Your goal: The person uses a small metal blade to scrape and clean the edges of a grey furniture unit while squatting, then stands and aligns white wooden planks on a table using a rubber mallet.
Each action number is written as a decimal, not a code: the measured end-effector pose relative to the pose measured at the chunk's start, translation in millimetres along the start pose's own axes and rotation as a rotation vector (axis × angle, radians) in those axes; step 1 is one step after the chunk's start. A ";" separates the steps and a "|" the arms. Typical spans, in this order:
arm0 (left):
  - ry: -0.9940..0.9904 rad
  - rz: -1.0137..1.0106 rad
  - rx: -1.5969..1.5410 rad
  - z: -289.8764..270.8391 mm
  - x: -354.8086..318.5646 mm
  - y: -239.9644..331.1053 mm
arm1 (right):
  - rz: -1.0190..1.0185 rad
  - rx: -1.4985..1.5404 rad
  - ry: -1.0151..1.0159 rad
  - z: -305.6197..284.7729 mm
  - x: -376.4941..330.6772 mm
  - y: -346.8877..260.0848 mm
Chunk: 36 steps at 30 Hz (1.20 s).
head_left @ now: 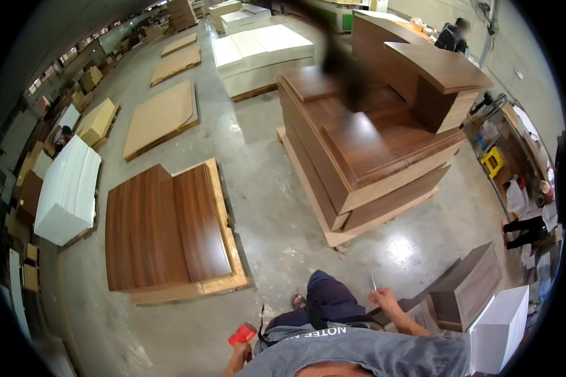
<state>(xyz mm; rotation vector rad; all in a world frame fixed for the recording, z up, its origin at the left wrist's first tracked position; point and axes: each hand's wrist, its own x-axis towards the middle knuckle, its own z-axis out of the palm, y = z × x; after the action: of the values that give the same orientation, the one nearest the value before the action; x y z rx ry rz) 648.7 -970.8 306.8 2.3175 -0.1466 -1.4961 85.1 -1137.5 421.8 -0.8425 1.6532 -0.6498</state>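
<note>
My left hand (241,355) is low in the view, its fingers closed around a red tool (243,333) with a rounded end; its exact kind I cannot make out. To the right, my right hand (385,298) is closed on a thin silvery stick-like object (372,282), pointing upward and too small to name. Both hands are apart from the panels. Ahead and left of me lies a stack of brown wood-grain panels (148,232) on a pallet (239,270). A taller stack of glossy brown panels (365,147) stands ahead to the right.
Boxlike panel pieces (465,289) and white boards (500,327) stand close on my right. Further off are white stacks (72,188), a cream stack (264,50) and flat brown sheets (160,119). A cluttered bench (516,151) lines the right wall. A person (451,39) is at the far right.
</note>
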 end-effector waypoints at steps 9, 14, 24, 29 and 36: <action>0.068 0.228 -0.054 14.6 51.7 278.7 | -0.125 -0.086 -0.108 124.3 223.6 -187.5; 0.058 0.228 0.106 22.6 98.6 406.2 | -0.210 -0.396 -0.217 184.4 320.0 -363.6; 0.015 0.169 0.124 28.7 226.7 624.3 | -0.192 -0.099 -0.222 308.7 559.1 -569.4; 0.032 0.142 0.227 5.6 302.3 702.4 | -0.114 -0.119 -0.250 380.4 636.7 -633.3; 0.161 0.234 0.388 -52.9 403.4 836.9 | -0.106 -0.010 -0.176 433.0 715.7 -733.2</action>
<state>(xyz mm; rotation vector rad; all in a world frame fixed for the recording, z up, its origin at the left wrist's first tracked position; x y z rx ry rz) 965.0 -1845.7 286.7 2.5948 -0.6937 -1.2449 554.9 -2144.3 477.7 -0.9715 1.4622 -0.6225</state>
